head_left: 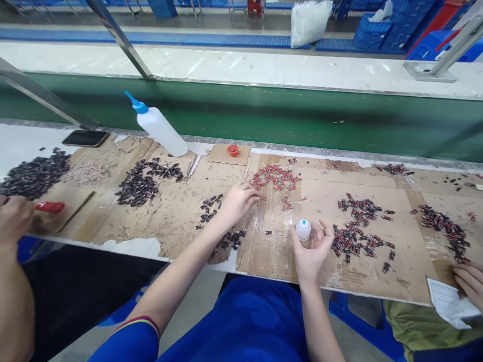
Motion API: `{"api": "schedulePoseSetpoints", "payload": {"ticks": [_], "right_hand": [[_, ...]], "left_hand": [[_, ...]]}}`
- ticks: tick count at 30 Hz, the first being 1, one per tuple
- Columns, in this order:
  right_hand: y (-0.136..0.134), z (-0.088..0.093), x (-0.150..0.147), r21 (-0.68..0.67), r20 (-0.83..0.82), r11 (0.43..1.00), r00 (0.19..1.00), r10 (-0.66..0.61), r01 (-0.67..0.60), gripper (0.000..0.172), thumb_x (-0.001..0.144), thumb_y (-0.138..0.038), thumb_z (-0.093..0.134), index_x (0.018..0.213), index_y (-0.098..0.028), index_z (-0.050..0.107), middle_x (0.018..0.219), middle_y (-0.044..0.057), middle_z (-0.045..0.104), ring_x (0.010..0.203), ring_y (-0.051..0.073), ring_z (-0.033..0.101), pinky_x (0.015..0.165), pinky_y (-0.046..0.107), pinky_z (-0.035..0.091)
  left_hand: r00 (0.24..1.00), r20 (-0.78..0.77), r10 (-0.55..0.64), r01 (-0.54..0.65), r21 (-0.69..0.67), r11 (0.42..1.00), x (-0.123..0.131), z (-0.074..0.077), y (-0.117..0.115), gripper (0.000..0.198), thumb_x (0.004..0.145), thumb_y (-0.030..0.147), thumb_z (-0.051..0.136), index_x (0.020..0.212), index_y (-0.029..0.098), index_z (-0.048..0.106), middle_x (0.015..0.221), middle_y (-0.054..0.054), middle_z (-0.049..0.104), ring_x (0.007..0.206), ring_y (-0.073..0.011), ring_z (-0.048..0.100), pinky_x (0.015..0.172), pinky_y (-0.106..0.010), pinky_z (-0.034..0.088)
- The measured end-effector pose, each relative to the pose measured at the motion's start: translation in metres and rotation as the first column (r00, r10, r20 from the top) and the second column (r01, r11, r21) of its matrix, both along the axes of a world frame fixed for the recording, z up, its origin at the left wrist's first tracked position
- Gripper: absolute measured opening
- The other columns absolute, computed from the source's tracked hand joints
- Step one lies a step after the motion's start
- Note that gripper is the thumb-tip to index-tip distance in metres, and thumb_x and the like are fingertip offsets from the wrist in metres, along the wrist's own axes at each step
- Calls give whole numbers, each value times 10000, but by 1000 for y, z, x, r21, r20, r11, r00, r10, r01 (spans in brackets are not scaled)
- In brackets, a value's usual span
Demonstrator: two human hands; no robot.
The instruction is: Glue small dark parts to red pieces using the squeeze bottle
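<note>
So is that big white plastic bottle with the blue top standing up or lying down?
Standing up. The white plastic bottle rests on its base, blue nozzle pointing up; its lean could be camera slant.

White bench (pixel 22 134), long green strip (pixel 241 113) behind. On bench, left to right: heap of small flat black pieces (pixel 37 173), patch of tiny pale bits (pixel 86 172), heap of small dark parts (pixel 138 187); tall white plastic bottle (pixel 164 131) behind-right of last. Centre: left grip (pixel 238 203) at front-left of red cluster of small parts (pixel 275 177); round red dish (pixel 233 150) on brown cardboard square (pixel 218 154), behind. Right grip (pixel 311 255) around small round white plastic bottle (pixel 303 231); small red-and-black parts (pixel 347 240) rightward.
</note>
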State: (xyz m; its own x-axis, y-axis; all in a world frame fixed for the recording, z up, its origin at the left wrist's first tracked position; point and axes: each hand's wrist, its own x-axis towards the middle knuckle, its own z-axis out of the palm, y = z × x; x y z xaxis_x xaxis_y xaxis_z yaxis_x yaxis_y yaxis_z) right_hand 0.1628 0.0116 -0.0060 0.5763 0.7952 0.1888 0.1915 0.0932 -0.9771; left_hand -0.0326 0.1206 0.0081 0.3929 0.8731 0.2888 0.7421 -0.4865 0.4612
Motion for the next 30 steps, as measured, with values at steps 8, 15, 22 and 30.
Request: {"api": "schedulePoseSetpoints", "payload": {"ticks": [8, 15, 22, 30], "right_hand": [[-15, 6, 2, 289, 289, 950, 936, -200, 114, 696, 648, -285, 806, 1207, -229, 396, 1074, 65, 529, 1031, 224, 574, 928, 465, 473], [-45, 9, -25, 166, 291, 972, 950, 110, -164, 314, 786, -217, 695, 1080, -227, 585, 859, 44, 679, 729, 172, 653, 642, 324, 567], [-34, 4, -37, -166, -175, 953, 959, 224, -253, 232, 818, -376, 649, 880, -159, 705, 869, 87, 729, 788, 201, 696, 734, 347, 585], [-31, 4, -34, -131, -73, 959, 967, 242, -250, 209, 836, -356, 632, 880, -173, 722, 917, 89, 712, 871, 203, 676, 783, 350, 570]], "left_hand": [[995, -71, -70, 73, 44, 996, 20, -4, 4, 108, 862, 124, 581, 779, 146, 647, 895, -77, 621, 943, -238, 539, 876, -405, 473], [958, 160, -237, 233, 48, 971, 29, 16, -56, 158, 929, 164, 490, 892, 191, 642, 942, -67, 648, 969, -209, 551, 863, -356, 447], [941, 251, -227, 222, 48, 974, 26, 9, -89, 154, 939, 209, 493, 965, 193, 644, 936, -70, 657, 933, -194, 577, 851, -344, 467], [985, 143, -91, 97, -37, 995, 23, -9, -88, 179, 925, 164, 488, 910, 179, 666, 979, -81, 682, 962, -218, 592, 861, -380, 496]]}}
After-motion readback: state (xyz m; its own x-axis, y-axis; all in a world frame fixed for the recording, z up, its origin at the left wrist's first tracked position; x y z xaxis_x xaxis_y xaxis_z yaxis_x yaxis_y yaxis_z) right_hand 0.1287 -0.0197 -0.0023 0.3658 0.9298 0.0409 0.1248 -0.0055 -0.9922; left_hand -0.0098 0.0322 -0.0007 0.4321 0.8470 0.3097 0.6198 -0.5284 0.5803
